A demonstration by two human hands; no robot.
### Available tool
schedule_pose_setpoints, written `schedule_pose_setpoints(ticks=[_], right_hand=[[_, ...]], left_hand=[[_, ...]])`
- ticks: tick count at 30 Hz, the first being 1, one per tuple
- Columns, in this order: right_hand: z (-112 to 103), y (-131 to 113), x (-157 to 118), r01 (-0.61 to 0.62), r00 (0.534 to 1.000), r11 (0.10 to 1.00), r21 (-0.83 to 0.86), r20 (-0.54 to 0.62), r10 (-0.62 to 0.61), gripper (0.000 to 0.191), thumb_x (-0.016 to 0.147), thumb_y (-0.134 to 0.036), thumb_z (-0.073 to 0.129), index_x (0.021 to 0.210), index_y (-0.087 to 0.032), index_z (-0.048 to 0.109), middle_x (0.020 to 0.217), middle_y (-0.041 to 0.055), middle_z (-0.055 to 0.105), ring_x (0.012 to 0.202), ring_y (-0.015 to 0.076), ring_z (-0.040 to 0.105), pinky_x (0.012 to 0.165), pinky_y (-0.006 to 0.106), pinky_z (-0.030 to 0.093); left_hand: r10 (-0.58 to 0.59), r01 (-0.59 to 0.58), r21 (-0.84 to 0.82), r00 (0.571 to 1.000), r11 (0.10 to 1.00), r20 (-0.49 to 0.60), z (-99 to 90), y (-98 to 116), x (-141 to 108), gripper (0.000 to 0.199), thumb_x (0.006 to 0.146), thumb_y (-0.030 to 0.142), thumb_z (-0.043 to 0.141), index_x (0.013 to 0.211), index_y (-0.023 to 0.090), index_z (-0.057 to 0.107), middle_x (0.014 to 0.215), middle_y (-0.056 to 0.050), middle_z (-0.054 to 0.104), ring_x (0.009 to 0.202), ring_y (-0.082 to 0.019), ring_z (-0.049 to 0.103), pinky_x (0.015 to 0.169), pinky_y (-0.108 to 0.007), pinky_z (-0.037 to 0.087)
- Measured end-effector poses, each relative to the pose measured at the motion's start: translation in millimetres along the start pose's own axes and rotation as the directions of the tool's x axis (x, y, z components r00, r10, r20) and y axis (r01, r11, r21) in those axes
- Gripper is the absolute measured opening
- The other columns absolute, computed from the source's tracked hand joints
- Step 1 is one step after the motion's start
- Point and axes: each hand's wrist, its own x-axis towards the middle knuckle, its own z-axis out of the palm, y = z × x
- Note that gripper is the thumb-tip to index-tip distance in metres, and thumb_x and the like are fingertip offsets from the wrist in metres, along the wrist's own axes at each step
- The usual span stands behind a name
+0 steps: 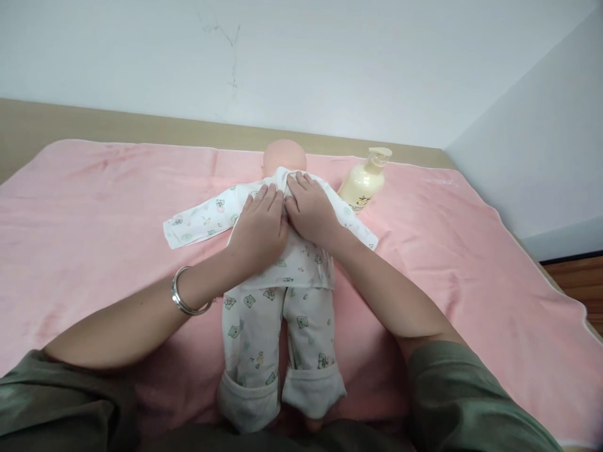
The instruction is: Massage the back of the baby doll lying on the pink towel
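A baby doll (284,156) lies stretched out on a pink blanket (117,207), the smooth rounded back of its head at the far end. It wears a white printed top (301,267) and matching trousers (259,333) with turned-up cuffs. My left hand (262,223) rests flat on the upper part of the top, fingers extended. Beside it my right hand (311,207) lies on the top too, fingers stretched toward the collar. Both hands almost touch at the middle. The doll's face is hidden.
A cream pump bottle (362,183) is right of the doll's head, next to its right-hand sleeve. Behind the blanket runs a bare wooden table edge (188,129), against a white wall (301,69). A silver bracelet (181,295) circles my left wrist.
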Motion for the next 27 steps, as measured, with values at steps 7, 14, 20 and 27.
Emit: schedule_pose_setpoints(ticks=[7,14,20,27], right_hand=[[-2.6,-24.3,-21.6,-0.025,0.999,0.997,-0.075,-0.026,0.023,0.058,0.105,-0.028,0.029,0.156,-0.003,0.038,0.159,0.0255,0.039,0.151,0.0379,0.036,0.127,0.053,0.029],[-2.5,-43.0,-37.9,0.011,0.999,1.000,-0.008,-0.051,-0.011,0.056,0.101,-0.025,0.038,0.153,-0.006,0.045,0.162,0.0189,0.038,0.155,0.0361,0.031,0.130,0.052,0.028],[4.1,-20.3,-11.2,-0.122,0.992,0.980,0.156,-0.021,0.127,0.059,0.100,-0.025,0.039,0.157,-0.008,0.041,0.166,0.0159,0.031,0.159,0.0306,0.023,0.133,0.049,0.022],[8.3,-18.5,-10.0,-0.134,0.989,0.974,0.181,-0.037,0.143,0.061,0.100,-0.027,0.042,0.158,-0.009,0.040,0.166,0.0173,0.030,0.159,0.0317,0.023,0.133,0.050,0.020]], left_hand=[[-0.146,0.149,-0.118,0.989,0.982,0.028,0.2,-26.2,31.9,0.063,0.097,0.030,0.031,0.153,0.004,0.042,0.165,-0.018,0.036,0.158,-0.031,0.028,0.135,-0.053,0.017],[-0.166,0.142,-0.192,0.979,0.971,-0.115,15.3,-37.2,34.8,0.056,0.098,0.038,0.031,0.144,0.015,0.054,0.159,-0.013,0.047,0.153,-0.028,0.039,0.133,-0.050,0.025],[-0.140,0.115,-0.168,0.980,0.979,-0.143,12.8,-30.8,30.9,0.058,0.095,0.033,0.033,0.144,0.010,0.053,0.157,-0.015,0.050,0.150,-0.029,0.042,0.133,-0.051,0.025],[-0.143,0.118,-0.167,0.979,0.979,-0.147,12.0,-28.7,30.0,0.061,0.094,0.034,0.033,0.144,0.006,0.054,0.156,-0.017,0.050,0.149,-0.030,0.043,0.133,-0.050,0.026]])
